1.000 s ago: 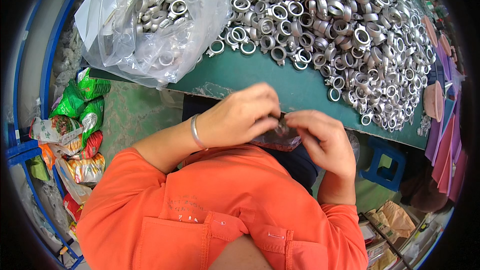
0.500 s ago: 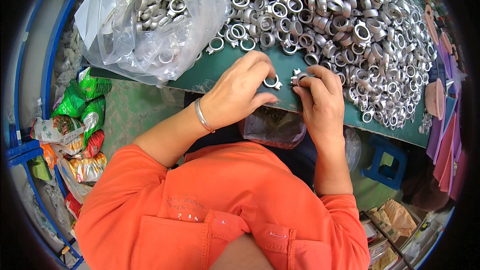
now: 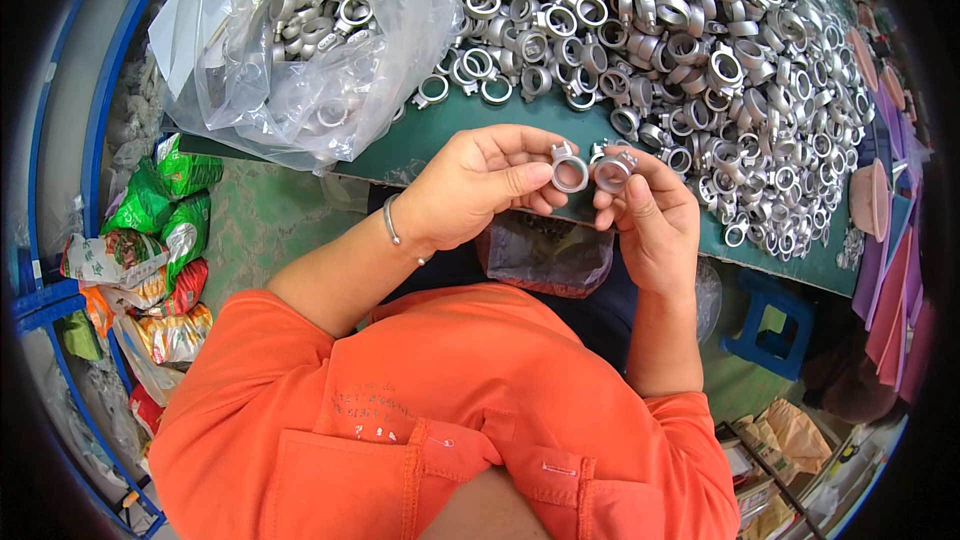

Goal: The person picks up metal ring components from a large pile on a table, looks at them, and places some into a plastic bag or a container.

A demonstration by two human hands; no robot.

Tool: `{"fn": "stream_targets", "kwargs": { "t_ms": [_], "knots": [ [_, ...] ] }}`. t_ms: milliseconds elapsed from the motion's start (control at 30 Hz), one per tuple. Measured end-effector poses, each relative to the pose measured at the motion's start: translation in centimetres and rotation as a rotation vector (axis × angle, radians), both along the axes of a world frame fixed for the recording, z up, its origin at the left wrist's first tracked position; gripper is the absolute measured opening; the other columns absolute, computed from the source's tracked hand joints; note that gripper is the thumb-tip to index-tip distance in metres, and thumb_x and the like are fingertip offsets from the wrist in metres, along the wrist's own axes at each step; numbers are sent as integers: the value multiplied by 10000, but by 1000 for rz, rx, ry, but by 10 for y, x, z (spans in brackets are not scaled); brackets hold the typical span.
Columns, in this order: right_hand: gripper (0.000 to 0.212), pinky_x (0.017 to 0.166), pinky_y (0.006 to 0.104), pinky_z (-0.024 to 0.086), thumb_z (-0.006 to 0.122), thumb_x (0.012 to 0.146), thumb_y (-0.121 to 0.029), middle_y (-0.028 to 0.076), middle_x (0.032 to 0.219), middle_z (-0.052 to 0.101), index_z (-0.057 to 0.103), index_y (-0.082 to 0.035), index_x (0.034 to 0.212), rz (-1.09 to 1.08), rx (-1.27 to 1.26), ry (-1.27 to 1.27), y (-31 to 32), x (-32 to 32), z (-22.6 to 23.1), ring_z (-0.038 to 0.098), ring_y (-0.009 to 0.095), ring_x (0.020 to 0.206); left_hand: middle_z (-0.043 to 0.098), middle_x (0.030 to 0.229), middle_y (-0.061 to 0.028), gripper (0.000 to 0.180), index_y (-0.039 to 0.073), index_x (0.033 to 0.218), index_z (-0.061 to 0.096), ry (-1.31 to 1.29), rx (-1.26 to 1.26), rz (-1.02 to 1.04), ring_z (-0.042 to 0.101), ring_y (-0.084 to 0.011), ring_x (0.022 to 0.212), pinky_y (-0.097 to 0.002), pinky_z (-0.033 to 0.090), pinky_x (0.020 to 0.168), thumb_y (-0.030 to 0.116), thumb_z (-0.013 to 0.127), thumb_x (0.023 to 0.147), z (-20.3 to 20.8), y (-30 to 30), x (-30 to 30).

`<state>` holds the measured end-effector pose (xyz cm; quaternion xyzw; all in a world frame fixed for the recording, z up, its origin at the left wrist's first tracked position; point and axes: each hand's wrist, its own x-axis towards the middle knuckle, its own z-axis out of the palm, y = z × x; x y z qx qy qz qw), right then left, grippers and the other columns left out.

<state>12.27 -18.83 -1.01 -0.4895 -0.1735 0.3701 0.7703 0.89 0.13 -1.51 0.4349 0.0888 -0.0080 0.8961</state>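
Observation:
Between the thumb and fingers of my left hand (image 3: pixel 490 182) is a silver metal ring clamp (image 3: pixel 569 170), its round opening facing up toward me. My right hand (image 3: pixel 655 215) pinches a second metal ring clamp (image 3: pixel 612 173), tilted so its inner wall shows. The two parts are side by side, very close, over the near edge of the green table (image 3: pixel 440 130). Whether they touch I cannot tell. A big heap of similar metal rings (image 3: pixel 690 50) spreads over the table beyond my hands.
A clear plastic bag (image 3: pixel 300 110) with more rings stands at the table's left. Below the edge, by my lap, is an open lined container (image 3: pixel 548 258). A blue stool (image 3: pixel 768 325) stands at right; colourful packages (image 3: pixel 165 260) lie by a blue rack (image 3: pixel 100 120) at left.
Both hands have lifted their rings off the tabletop and brought them together, turned up toward me. The heap and the bag look unchanged.

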Motion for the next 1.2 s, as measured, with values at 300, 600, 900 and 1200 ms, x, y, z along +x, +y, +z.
{"fn": "stream_targets", "kwargs": {
  "t_ms": [300, 600, 900, 1200],
  "knots": [
    [316, 628, 239, 551, 553, 942, 22, 127, 1013, 668, 554, 73, 1254, 19, 11, -18, 0, -2, -4, 650, 140, 809, 676, 1065, -66, 327, -20, 1272, 573, -32, -143, 13, 663, -125, 864, -273, 552, 797, 112, 596, 975, -1, -4, -1],
    [219, 640, 275, 496, 610, 775, 112, 118, 931, 650, 656, -3, 955, 193, -332, -810, -27, -10, 17, 628, 175, 738, 614, 1052, -95, 244, -26, 1118, 674, -162, 729, -266, 629, -115, 832, -246, 530, 719, -36, 637, 877, 17, -9, -17],
    [199, 673, 377, 493, 678, 846, 4, 142, 956, 559, 633, -6, 1039, -235, -682, -1245, -2, 1, 8, 592, 300, 781, 534, 996, -132, 313, 22, 1042, 618, -354, 1531, 198, 591, -308, 836, -368, 508, 705, 110, 767, 781, 4, -31, 34],
    [152, 713, 332, 508, 740, 797, -1, 162, 1030, 637, 624, -10, 895, -165, -528, -1172, -12, 1, -5, 621, 261, 855, 631, 1030, -82, 220, 12, 1012, 608, -189, 977, 81, 618, -145, 874, -274, 522, 738, 18, 732, 830, 2, -13, 17]
  ]
}}
